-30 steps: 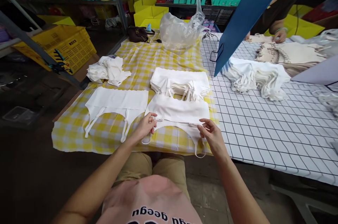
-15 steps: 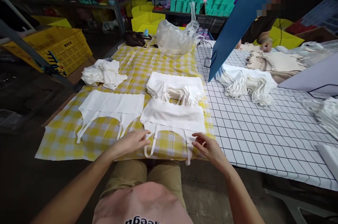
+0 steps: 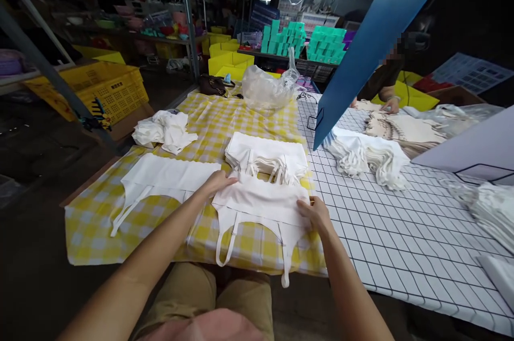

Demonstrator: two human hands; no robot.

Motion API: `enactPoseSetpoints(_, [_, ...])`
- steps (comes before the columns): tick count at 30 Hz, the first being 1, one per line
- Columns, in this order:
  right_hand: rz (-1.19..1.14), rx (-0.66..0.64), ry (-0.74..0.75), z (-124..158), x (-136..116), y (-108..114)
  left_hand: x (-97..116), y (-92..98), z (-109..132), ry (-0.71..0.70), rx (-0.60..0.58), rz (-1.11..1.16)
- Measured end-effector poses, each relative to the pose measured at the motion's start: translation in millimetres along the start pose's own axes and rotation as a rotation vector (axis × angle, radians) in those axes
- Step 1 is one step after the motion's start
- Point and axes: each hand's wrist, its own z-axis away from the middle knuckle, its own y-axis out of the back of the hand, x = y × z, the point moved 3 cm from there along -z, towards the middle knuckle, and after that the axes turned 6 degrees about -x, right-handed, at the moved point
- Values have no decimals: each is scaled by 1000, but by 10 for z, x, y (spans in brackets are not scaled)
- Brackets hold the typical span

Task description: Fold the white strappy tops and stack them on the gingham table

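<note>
A white strappy crop top lies flat in front of me, its hem away from me and its straps hanging toward the table's front edge. My left hand pinches its upper left corner. At its right side edge, my right hand holds the fabric between thumb and fingers. Just behind it sits a neat stack of matching white tops, which its far edge meets. Another white top is spread out to the left, partly covered by my left forearm.
Crumpled white garments lie at the back left on the yellow checked cloth. Behind are a clear plastic bag and a dark handbag. A blue panel stands at right, near more white garments. A co-worker's hand touches beige pieces.
Both hands have moved from the straps up to the top's far left corner and right edge and have closed on it. The view has tilted upward.
</note>
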Motion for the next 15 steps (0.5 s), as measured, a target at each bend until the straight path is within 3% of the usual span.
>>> enactPoseSetpoints(7, [-129, -146, 81, 174, -16, 78, -108, 16, -57, 67, -153, 195])
enactPoseSetpoints(15, [-233, -159, 130, 209, -107, 54, -94, 100, -14, 123, -264, 434])
